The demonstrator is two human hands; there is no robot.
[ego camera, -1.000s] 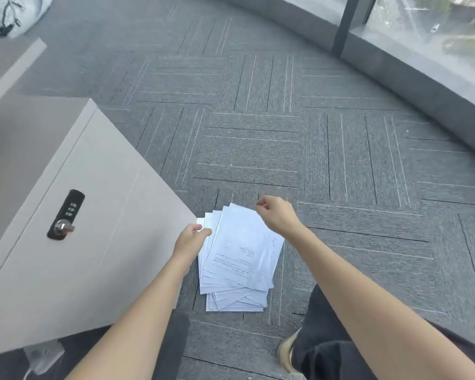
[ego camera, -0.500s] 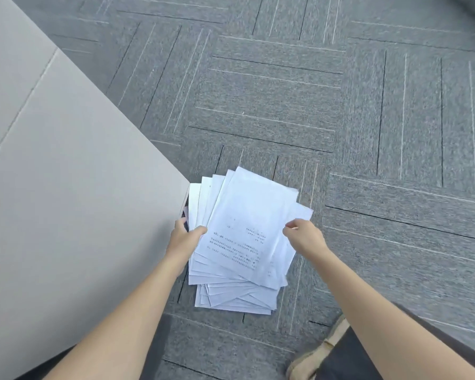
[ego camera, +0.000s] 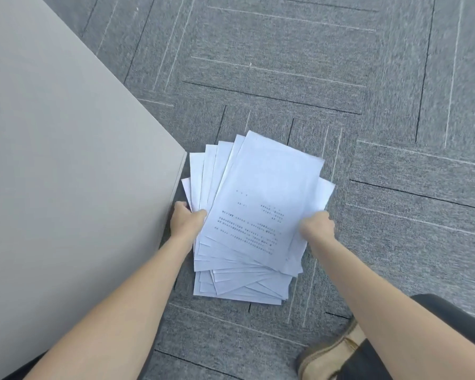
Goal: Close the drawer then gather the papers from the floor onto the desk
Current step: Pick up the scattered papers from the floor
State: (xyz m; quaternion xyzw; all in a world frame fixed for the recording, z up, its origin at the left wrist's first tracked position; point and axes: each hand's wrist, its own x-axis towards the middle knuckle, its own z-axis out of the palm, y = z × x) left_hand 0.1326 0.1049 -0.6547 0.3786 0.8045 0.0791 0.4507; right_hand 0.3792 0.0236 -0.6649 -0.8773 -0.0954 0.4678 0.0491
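we look down at a fanned stack of white papers [ego camera: 258, 215] lying on grey carpet tiles [ego camera: 285, 64], just beside the lower corner of a beige cabinet panel [ego camera: 66, 160].

left hand [ego camera: 185, 222]: it grips the left edge of the stack, thumb on top of the sheets, fingers closed around the edge. the hand sits between the papers and the cabinet panel, close to the panel's edge.

right hand [ego camera: 317, 229]: it is closed on the right edge of the upper sheets, near the top sheet's lower right portion. the two hands are apart, one on each side of the stack.

papers: the sheets overlap in a spread, upper corners fanned toward the left and lower corners fanned toward the bottom. the lowest sheets rest on the carpet; we cannot tell whether the upper sheets are lifted clear.

writing: the top sheet carries several lines of dark printed text across its lower half. the characters are too blurred to read. no brand or label is legible.

a tan shoe [ego camera: 327, 355] and a dark trouser leg [ego camera: 450, 319] show at lower right.
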